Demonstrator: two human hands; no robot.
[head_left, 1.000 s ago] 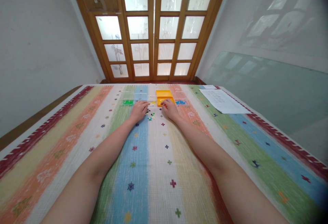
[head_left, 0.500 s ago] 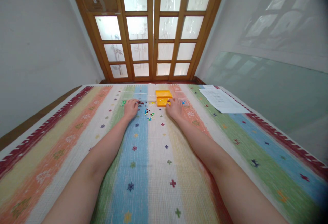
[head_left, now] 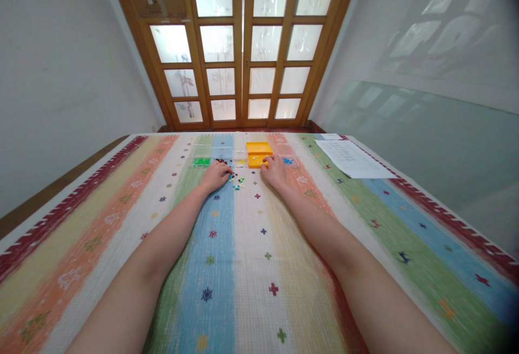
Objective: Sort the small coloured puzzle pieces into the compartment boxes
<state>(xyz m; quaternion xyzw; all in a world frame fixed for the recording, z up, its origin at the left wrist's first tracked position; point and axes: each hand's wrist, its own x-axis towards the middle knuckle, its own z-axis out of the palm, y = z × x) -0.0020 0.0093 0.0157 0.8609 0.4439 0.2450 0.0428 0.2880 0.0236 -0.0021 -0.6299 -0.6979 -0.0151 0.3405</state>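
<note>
My left hand point(head_left: 217, 176) is over the table with its fingertips pinched together at the edge of a loose pile of small coloured pieces point(head_left: 239, 182). Whatever is between those fingertips is too small to make out. At the front right corner of an open yellow box point(head_left: 259, 147), my right hand point(head_left: 274, 172) has its fingers curled over the rim and its thumb at the front. Small light pieces show inside the box. Behind my left hand stands a clear box with dark red pieces point(head_left: 220, 160), partly hidden by the fingers.
Clear boxes flank the yellow one, holding green pieces point(head_left: 201, 161), yellow pieces point(head_left: 242, 162) and blue pieces point(head_left: 288, 161). A printed paper sheet point(head_left: 352, 158) lies at the right on the striped tablecloth point(head_left: 251, 267). Beyond the table are wooden glazed doors point(head_left: 243, 46).
My left hand has moved right and towards me, from the dark red pieces to the loose pile, uncovering the green pieces. My right hand has stayed at the yellow box, shifting only slightly.
</note>
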